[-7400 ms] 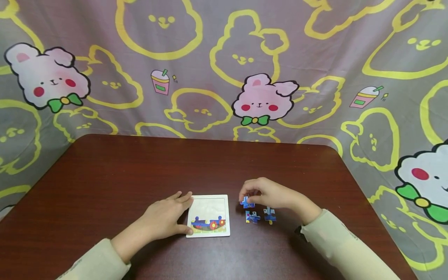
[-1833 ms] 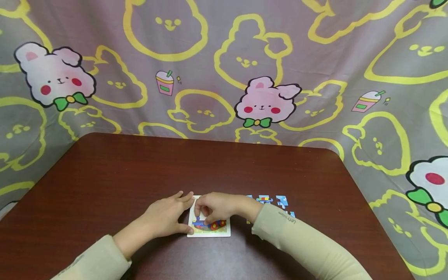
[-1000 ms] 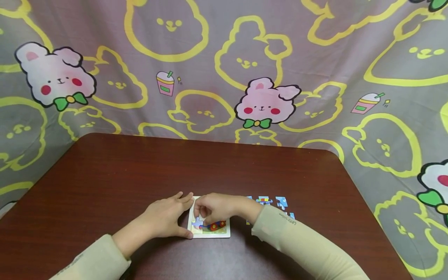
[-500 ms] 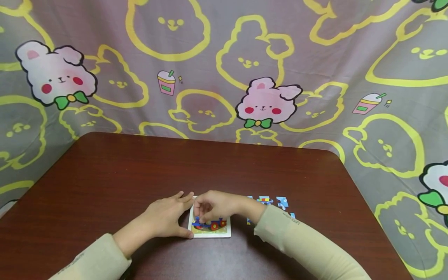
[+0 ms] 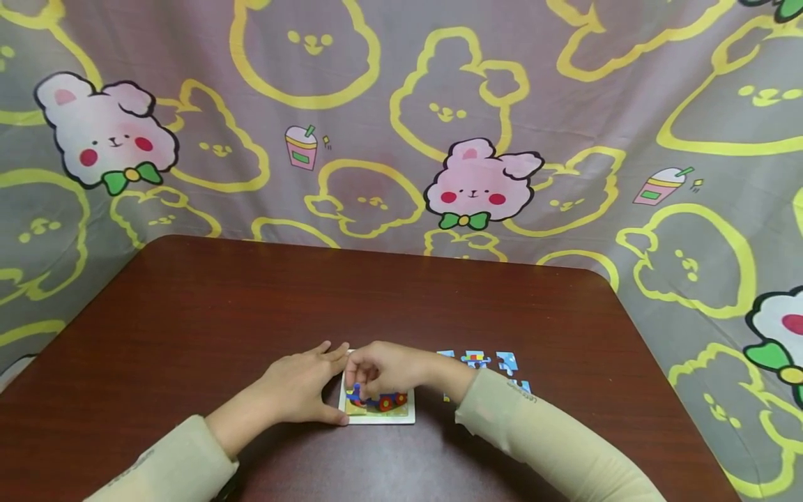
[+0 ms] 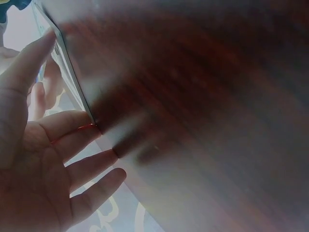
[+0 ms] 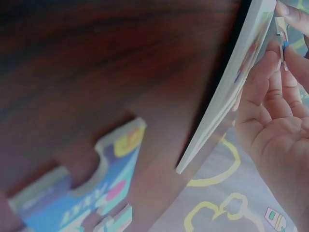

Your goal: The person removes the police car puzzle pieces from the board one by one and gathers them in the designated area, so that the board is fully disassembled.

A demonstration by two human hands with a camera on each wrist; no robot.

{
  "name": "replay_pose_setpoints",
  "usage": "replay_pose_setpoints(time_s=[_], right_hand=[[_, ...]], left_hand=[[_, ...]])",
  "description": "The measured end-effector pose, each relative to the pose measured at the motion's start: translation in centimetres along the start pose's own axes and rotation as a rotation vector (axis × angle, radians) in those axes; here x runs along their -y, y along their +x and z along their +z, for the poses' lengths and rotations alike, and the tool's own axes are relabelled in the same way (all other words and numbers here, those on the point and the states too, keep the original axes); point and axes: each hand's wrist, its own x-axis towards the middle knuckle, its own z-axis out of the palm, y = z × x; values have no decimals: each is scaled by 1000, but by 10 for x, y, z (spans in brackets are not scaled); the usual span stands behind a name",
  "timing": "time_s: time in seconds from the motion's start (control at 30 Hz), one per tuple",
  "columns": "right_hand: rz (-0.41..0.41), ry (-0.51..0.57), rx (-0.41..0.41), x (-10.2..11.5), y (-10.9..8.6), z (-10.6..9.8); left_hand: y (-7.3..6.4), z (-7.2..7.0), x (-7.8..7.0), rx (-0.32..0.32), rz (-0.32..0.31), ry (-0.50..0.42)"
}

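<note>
A white-framed puzzle board [image 5: 379,420] lies flat near the table's front, its lower part showing blue, red and yellow picture pieces. Along its left side my left hand [image 5: 296,387] rests with fingers spread, thumb at the near corner and fingertips by the far corner. Over the board's upper left, my right hand [image 5: 392,367] pinches a small puzzle piece [image 7: 283,41] between thumb and fingers. That piece is held on edge in the right wrist view. The right hand covers much of the board's upper part.
Several loose puzzle pieces [image 5: 507,361] lie right of the board, partly behind the right sleeve [image 5: 521,418]. The dark brown table [image 5: 263,300] meets a patterned curtain [image 5: 376,139] at its far edge and sides.
My right hand has moved left from the loose pieces to over the board. Within the last second its held piece has shifted and tilted. My left hand stays at the board's edge.
</note>
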Motion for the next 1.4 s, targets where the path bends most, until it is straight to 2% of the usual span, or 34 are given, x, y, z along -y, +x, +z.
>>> replay_pose_setpoints(time_s=[0.37, 0.6, 0.8, 1.1, 1.4], right_hand=[[3, 19, -40, -4, -11, -5], [21, -21, -65, -7, -21, -8], [5, -45, -96, -12, -33, -11], [13, 25, -151, -24, -60, -16], [35, 7, -194, -37, -95, -20]], left_hand=[[2, 1, 0, 6, -2, -3], [3, 2, 1, 8, -6, 15], [2, 2, 0, 8, -10, 18], [0, 1, -3, -3, -8, 17], [-1, 0, -6, -33, 13, 29]])
